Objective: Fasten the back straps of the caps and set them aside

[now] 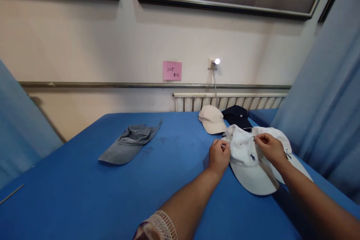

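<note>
A white cap with a small dark logo point(249, 159) lies on the blue table point(84, 195), brim pointing toward me. My left hand point(218, 156) pinches its left side near the crown. My right hand point(270, 147) pinches its right side. Both hands are closed on the cap's fabric. A second white cap point(284, 140) lies partly under it to the right. Behind them sit a beige cap point(211, 119) and a dark navy cap point(237, 116).
A flattened grey cap point(129, 143) lies at the table's middle left. Blue curtains hang at the left point(17, 127) and right point(329, 101). A radiator point(227, 101), a pink note point(172, 70) and a wall plug with a light point(213, 63) are on the far wall.
</note>
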`<state>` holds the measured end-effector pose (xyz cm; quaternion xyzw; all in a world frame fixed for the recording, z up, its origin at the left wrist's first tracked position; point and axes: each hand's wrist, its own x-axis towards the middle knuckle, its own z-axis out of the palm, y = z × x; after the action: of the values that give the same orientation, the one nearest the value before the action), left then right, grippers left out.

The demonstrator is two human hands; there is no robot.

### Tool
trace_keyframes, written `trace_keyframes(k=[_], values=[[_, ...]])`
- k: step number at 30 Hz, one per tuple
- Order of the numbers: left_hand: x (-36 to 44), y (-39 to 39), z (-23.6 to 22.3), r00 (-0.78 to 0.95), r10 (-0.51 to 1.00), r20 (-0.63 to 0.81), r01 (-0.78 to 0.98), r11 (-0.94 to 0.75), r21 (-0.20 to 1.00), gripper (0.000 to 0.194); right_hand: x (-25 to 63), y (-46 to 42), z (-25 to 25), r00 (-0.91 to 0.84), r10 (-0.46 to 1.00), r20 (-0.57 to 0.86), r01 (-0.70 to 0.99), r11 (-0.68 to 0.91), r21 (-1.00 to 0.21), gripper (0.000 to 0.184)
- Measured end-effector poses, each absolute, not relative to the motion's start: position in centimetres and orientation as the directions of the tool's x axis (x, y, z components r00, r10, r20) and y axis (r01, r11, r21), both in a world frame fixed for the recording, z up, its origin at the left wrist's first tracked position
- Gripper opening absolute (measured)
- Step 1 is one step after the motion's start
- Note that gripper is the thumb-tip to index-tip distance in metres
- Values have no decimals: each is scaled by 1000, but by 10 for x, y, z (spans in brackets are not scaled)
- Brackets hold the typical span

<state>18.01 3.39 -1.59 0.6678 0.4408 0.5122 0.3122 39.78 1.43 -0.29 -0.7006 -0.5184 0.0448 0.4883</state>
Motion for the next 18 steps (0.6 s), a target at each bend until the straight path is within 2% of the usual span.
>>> trace_keyframes(k=[4,10,14,18], values=[[172,45,-21,63,921,384,322,-383,866,9,394,12,0,484,764,427,648,15,-761,29],[153,60,-33,74,968,239,375,-249,893,12,393,4,13,560,727,398,607,-33,-794,29],[131,57,-40,176,963,203,397,-258,881,13,359,-2,29,568,715,407,464,131,-876,28],[97,37,-38,363,908,210,396,-355,847,9,281,-4,37,427,824,373,245,291,-925,24]])
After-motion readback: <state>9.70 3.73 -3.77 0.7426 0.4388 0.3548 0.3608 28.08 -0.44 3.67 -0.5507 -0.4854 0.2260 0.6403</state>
